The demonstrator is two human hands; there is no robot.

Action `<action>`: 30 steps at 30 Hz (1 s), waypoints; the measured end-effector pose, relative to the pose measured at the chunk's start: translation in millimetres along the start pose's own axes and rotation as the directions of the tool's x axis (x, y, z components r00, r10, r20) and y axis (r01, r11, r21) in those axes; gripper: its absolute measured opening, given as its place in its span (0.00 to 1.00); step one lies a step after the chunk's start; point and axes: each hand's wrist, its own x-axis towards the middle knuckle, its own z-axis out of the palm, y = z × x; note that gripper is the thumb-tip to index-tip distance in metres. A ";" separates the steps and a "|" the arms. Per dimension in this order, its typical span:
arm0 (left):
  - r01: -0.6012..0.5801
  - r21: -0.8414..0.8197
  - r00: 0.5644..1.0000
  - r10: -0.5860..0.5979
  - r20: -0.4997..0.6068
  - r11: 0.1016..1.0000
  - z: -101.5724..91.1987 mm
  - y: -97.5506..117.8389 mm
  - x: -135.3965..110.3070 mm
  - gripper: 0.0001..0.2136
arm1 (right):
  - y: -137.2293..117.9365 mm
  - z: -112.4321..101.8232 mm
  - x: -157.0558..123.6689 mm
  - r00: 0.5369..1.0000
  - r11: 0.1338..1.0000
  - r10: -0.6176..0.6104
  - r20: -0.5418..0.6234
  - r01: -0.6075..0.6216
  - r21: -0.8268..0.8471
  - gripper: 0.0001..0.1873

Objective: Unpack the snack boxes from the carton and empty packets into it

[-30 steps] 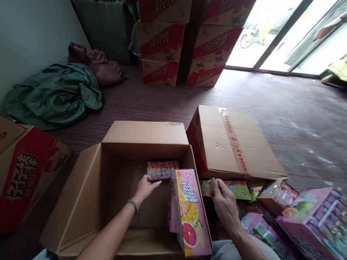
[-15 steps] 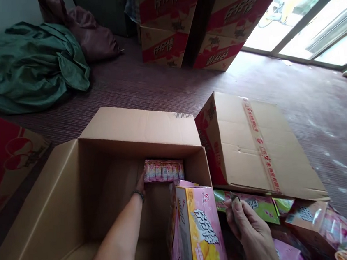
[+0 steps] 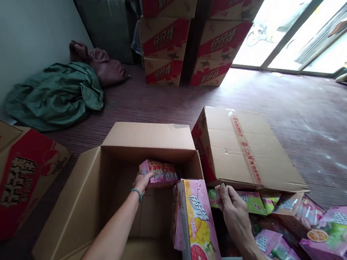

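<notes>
My left hand (image 3: 143,181) reaches into an open cardboard carton (image 3: 145,134). Its fingers grip the left end of a pink snack box (image 3: 163,173), whose wrapped sticks show through a clear front. A pink and yellow fruit-print box (image 3: 198,218) stands at the carton's right side, with another pink pack (image 3: 177,229) beside it. My right hand (image 3: 236,212) is closed in a pinch near a green snack box (image 3: 252,202). Something small and dark shows at its fingertips, too little to name.
A taped carton (image 3: 231,148) stands right of the open one. Several colourful snack boxes (image 3: 332,229) lie at lower right. A red-printed carton (image 3: 20,175) is on the left. Behind are stacked cartons (image 3: 167,39), a green cloth bundle (image 3: 55,95) and a glass door (image 3: 279,48).
The snack box under my left hand has turned, so its pink end now shows, and it sits slightly further left. My right hand stays pinched. The view has tilted upward.
</notes>
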 end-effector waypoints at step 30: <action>-0.747 0.439 0.569 0.822 0.033 0.499 -223.4 -131.6 -279.6 0.53 | -114.5 107.4 -205.1 0.299 0.115 -0.289 0.909 0.954 -0.277 0.13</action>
